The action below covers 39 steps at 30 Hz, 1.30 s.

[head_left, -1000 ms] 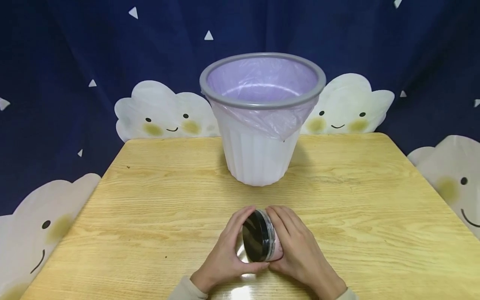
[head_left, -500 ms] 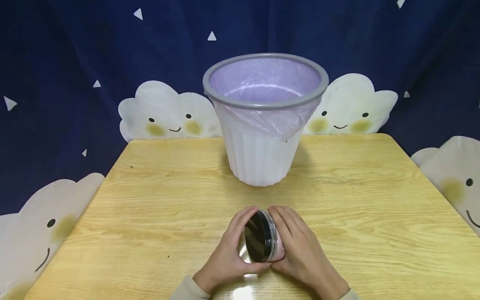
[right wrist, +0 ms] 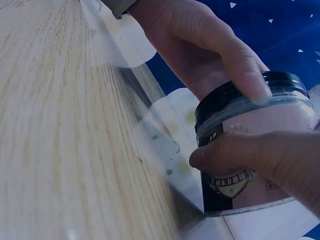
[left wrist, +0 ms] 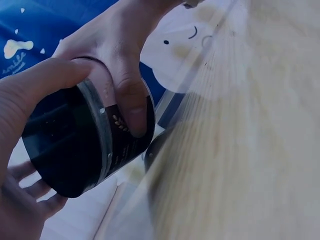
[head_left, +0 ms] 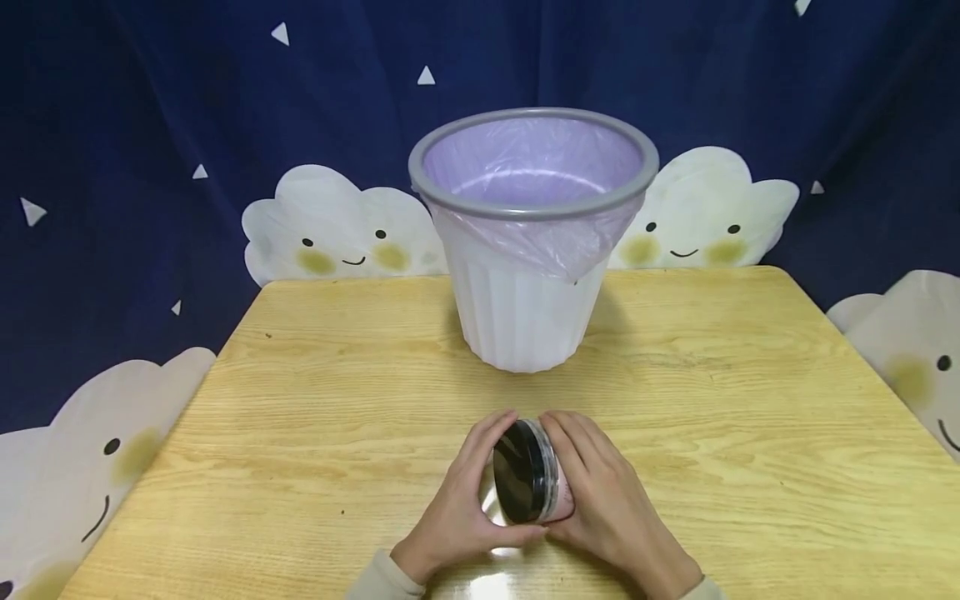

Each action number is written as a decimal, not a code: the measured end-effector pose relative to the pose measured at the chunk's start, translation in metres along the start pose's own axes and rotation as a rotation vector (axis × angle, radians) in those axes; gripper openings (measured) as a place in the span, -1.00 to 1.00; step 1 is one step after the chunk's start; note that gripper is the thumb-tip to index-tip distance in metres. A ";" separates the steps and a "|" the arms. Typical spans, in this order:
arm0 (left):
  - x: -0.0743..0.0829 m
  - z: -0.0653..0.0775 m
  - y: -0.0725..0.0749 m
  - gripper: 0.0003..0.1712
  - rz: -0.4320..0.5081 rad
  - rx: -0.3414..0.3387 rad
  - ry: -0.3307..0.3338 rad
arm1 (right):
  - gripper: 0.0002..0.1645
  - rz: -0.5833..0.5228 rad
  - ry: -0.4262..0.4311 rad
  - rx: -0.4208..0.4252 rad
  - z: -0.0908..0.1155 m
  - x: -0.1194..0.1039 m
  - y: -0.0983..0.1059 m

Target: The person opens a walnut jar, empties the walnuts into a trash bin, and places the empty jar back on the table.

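Note:
A round jar with a black lid [head_left: 519, 472] and a pink body [head_left: 562, 497] is held tilted on its side, low in the middle of the head view. My left hand [head_left: 459, 510] grips the lid, thumb below and fingers over the top. The other end is gripped by my right hand [head_left: 609, 498], which hides much of the body. In the right wrist view, a dark label [right wrist: 225, 186] with a shield emblem shows under my right thumb. The left wrist view shows a clear rim [left wrist: 100, 131] between lid and body. The lid looks seated on the jar.
Beyond the hands, a white trash bin [head_left: 525, 308] with a grey rim and a purple liner bag stands on the wooden table [head_left: 315, 433]. A dark blue curtain [head_left: 360, 92] with smiling clouds hangs behind the table and at its sides.
In the head view the whole scene, bin and table included, has shifted slightly to the right. Both hands keep the same grip on the jar, with no clear turn of the lid.

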<state>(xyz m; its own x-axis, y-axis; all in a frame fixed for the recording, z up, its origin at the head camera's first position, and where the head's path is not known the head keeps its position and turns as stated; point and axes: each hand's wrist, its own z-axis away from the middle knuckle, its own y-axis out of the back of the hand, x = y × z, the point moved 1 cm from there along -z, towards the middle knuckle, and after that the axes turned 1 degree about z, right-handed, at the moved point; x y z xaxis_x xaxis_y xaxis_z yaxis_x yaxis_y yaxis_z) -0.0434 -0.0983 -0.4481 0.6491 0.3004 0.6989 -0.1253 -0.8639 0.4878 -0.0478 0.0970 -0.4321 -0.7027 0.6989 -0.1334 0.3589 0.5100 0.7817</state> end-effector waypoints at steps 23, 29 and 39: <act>-0.001 -0.002 0.000 0.24 -0.002 -0.007 -0.038 | 0.40 0.028 0.042 0.045 -0.002 -0.001 0.001; 0.001 -0.002 0.001 0.25 -0.028 -0.046 -0.050 | 0.40 0.028 0.040 0.042 -0.002 -0.001 0.001; 0.001 -0.002 0.001 0.18 0.000 -0.019 -0.039 | 0.38 0.027 0.029 0.018 -0.001 -0.001 0.001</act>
<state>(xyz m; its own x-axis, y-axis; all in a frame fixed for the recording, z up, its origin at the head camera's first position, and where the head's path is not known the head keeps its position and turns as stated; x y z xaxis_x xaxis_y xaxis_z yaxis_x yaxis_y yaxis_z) -0.0445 -0.0980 -0.4454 0.6776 0.2846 0.6782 -0.1390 -0.8560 0.4980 -0.0476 0.0963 -0.4301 -0.7103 0.6976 -0.0943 0.3889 0.5006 0.7734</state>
